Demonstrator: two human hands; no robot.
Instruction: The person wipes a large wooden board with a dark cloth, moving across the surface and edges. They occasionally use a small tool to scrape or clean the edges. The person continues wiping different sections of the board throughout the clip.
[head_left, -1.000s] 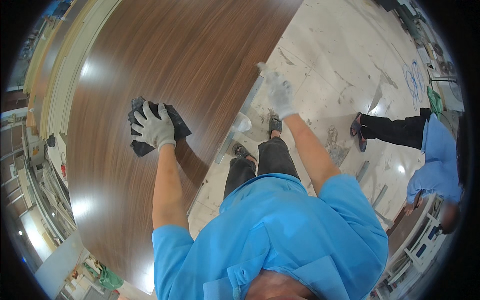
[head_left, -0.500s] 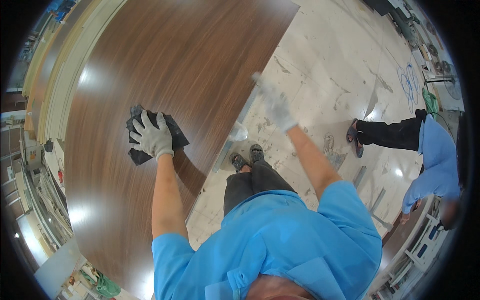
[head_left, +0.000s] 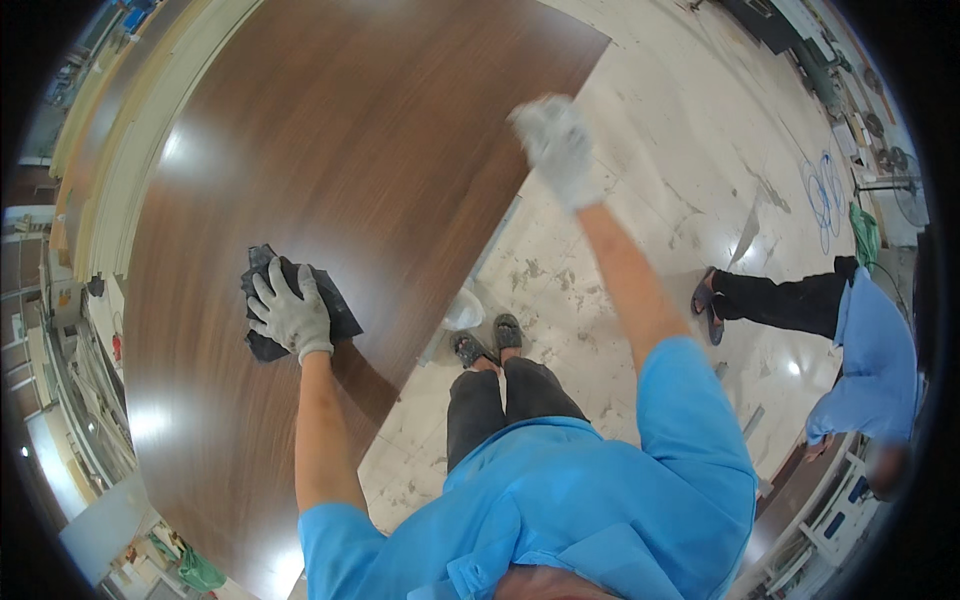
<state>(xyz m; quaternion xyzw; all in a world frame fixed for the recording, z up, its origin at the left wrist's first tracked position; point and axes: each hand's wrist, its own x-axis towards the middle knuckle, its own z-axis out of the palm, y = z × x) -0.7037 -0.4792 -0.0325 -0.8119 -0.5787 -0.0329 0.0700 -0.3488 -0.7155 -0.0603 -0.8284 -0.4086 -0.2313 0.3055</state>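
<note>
Resting with its fingers spread wide, my gloved left hand (head_left: 292, 315) lies on a crumpled black sheet (head_left: 338, 305), which sits on the brown wood-grain board (head_left: 350, 130). My gloved right hand (head_left: 560, 150) is blurred by the board's right edge; I cannot tell how its fingers stand. My 2 sandals (head_left: 508, 329) are on the floor (head_left: 650, 200), and 1 co-worker (head_left: 872, 350) is well apart, to the right.

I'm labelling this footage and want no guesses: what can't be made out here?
In the head view:
Black sheet: middle covered by the left hand.
Right hand: fingers blurred.
Brown panel: far edge partly cut off by the picture's top edge.
White container: contents too small to tell.
</note>
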